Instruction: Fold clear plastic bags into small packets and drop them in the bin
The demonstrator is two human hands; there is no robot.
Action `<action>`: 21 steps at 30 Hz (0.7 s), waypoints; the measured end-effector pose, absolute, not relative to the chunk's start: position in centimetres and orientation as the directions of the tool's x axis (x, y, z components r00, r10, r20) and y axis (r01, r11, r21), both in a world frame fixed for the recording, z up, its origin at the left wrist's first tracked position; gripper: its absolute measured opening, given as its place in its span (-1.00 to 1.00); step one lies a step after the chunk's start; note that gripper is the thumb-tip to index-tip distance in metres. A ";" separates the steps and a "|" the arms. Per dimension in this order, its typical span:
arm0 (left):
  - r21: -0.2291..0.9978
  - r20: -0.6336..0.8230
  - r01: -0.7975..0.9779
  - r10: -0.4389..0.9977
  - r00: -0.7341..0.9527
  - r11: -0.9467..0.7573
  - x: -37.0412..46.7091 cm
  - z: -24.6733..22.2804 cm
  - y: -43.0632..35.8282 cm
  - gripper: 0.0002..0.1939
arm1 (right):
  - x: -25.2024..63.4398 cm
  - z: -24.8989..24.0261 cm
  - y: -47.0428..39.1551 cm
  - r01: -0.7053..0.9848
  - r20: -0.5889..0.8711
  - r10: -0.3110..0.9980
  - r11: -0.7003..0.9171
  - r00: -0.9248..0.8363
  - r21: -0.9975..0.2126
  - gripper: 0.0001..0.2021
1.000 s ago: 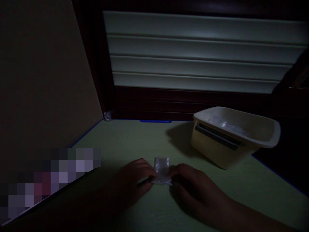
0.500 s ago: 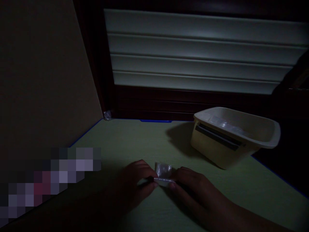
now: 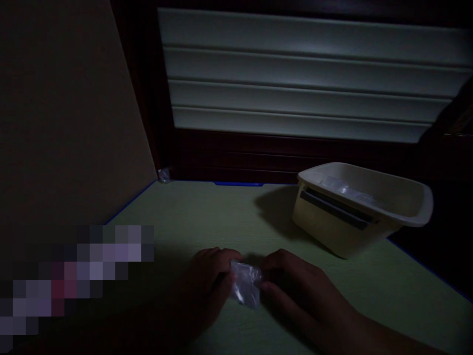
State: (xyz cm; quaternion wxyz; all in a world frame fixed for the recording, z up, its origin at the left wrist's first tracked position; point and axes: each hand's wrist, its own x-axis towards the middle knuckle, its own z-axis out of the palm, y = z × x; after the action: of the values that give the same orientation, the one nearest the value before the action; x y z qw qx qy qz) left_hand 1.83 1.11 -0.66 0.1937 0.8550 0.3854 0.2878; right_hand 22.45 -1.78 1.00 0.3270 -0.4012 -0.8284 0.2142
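A small clear plastic bag (image 3: 246,285), shiny and creased, is held low over the green tabletop between my two hands. My left hand (image 3: 214,276) pinches its left edge, thumb in front and fingers behind. On the other side my right hand (image 3: 295,283) has its thumb and fingertips at the bag's right edge. Whether anything lies inside the bag is too dark to tell.
A cream plastic bin (image 3: 332,217) with clear plastic in it stands at the right on the green tabletop (image 3: 207,212). Another crumpled clear piece (image 3: 164,175) lies in the far left corner. A slatted panel (image 3: 295,74) rises behind; a blurred patch covers the lower left.
The bag was bent, with a narrow folded edge toward me and a flap standing behind. Now its broad face shows, tilted down toward me. Both hands stay in about the same place.
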 end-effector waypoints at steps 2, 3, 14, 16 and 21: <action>0.507 0.393 0.564 0.757 0.522 -0.652 1.8 -0.9 1.1 -0.70 | 22.3 1.2 -1.8 0.510 0.382 0.772 0.628 -0.509 -0.588 -0.90; 0.487 0.407 0.571 0.750 0.521 -0.661 1.8 -1.0 1.0 -0.68 | 22.2 1.4 -1.8 0.502 0.374 0.759 0.640 -0.534 -0.582 -0.88; 0.398 0.425 0.586 0.708 0.563 -0.705 2.2 -0.8 1.1 -0.77 | 21.8 1.9 -2.1 0.586 0.277 0.659 0.750 -0.699 -0.308 -0.80; 0.346 0.391 0.588 0.682 0.618 -0.731 2.3 -0.4 1.2 -0.82 | 21.8 1.9 -2.1 0.593 0.269 0.652 0.758 -0.709 -0.273 -0.80; 0.147 0.498 0.596 0.580 0.644 -0.789 2.2 0.3 1.0 -0.91 | 21.7 1.8 -2.1 0.593 0.268 0.651 0.758 -0.710 -0.272 -0.79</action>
State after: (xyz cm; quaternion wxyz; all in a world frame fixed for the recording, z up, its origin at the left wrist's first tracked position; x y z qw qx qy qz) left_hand 2.21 1.02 0.33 -0.0153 0.9066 0.3244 0.2694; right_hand 21.72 -2.12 1.84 0.1760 -0.3378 -0.9209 0.0830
